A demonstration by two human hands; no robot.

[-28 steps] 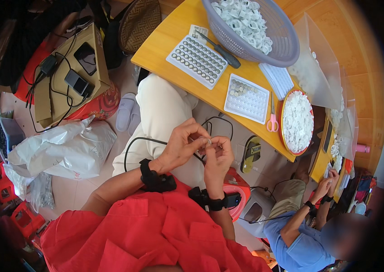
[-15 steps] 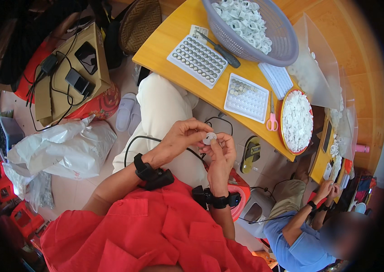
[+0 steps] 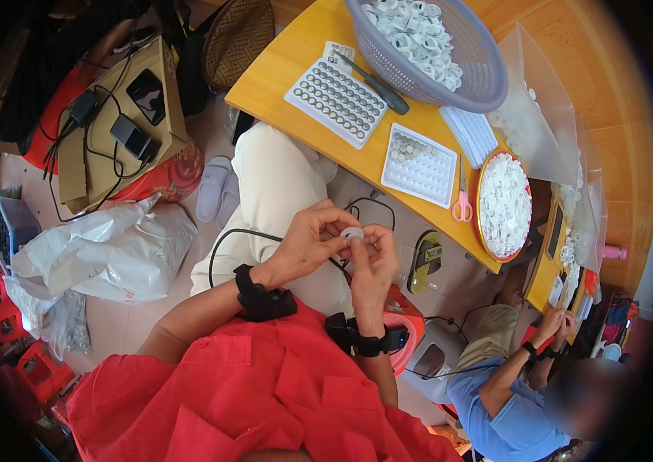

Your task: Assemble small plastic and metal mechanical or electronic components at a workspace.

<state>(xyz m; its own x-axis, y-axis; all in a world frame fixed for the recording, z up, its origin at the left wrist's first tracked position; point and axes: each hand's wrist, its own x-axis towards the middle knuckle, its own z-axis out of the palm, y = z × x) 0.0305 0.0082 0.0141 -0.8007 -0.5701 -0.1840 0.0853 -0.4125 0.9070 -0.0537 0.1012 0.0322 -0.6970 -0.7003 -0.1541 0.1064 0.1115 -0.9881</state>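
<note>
Above my lap, both hands meet on a small round white plastic piece (image 3: pixel 352 232). The fingertips of my left hand (image 3: pixel 309 237) pinch it from the left. My right hand (image 3: pixel 373 258) grips it from the right, its thumb toward me; the fingers partly cover the piece. Beyond my hands on the yellow table (image 3: pixel 280 58) lies a white tray full of round silver button cells (image 3: pixel 340 104). To its right is a second white tray (image 3: pixel 421 185), with some cells along its far side.
A purple-grey basket (image 3: pixel 488 85) of white plastic parts stands at the back. Near the table's right end are a red-rimmed bowl of white pieces (image 3: pixel 505 208), pink-handled scissors (image 3: pixel 462 208) and a screwdriver (image 3: pixel 388 94). A co-worker in blue (image 3: pixel 507 408) sits at lower right.
My hands have shifted very slightly, and the round white piece now looks tilted flatter between my fingertips. The trays and basket have stayed put.
</note>
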